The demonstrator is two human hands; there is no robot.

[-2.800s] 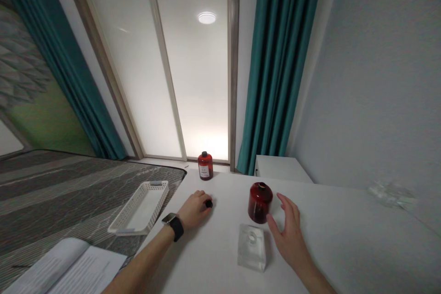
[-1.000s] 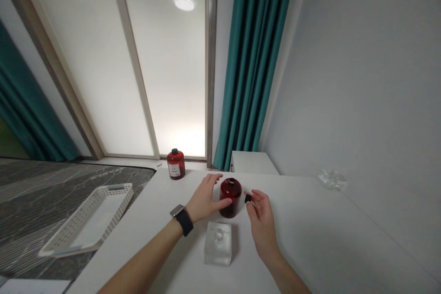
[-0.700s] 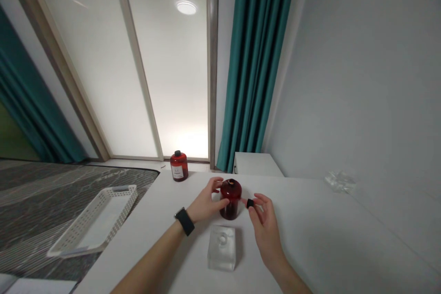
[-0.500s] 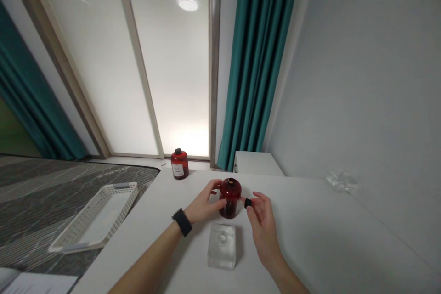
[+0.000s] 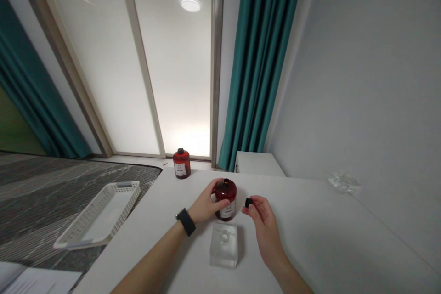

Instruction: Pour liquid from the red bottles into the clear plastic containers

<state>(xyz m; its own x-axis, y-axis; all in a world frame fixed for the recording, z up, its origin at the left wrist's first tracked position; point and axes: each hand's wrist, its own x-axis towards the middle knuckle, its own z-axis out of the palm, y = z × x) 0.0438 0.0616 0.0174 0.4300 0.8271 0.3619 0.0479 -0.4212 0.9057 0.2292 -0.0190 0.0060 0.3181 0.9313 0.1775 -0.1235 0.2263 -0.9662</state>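
Observation:
My left hand [image 5: 207, 204], with a black watch on its wrist, is wrapped round a dark red bottle [image 5: 230, 191] standing on the white table [image 5: 193, 257]. The bottle's mouth is uncovered, and a white label faces me. To the right of it, my right hand [image 5: 263, 218] pinches a small black cap [image 5: 248, 202] between thumb and fingers, apart from the bottle. Just in front of the bottle lies a clear, block-shaped container [image 5: 223, 250] with a round feature on top.
A second red bottle [image 5: 182, 165] with a black cap stands at the table's far left. On the grey surface to the left lies a white perforated basket [image 5: 74, 227]. Crumpled clear plastic [image 5: 343, 183] sits by the right wall, and a white cabinet [image 5: 258, 163] stands beyond the table.
My left hand has turned the bottle so its label now shows, and the bottle sits slightly further left. My right hand, still pinching the cap, is further from the bottle.

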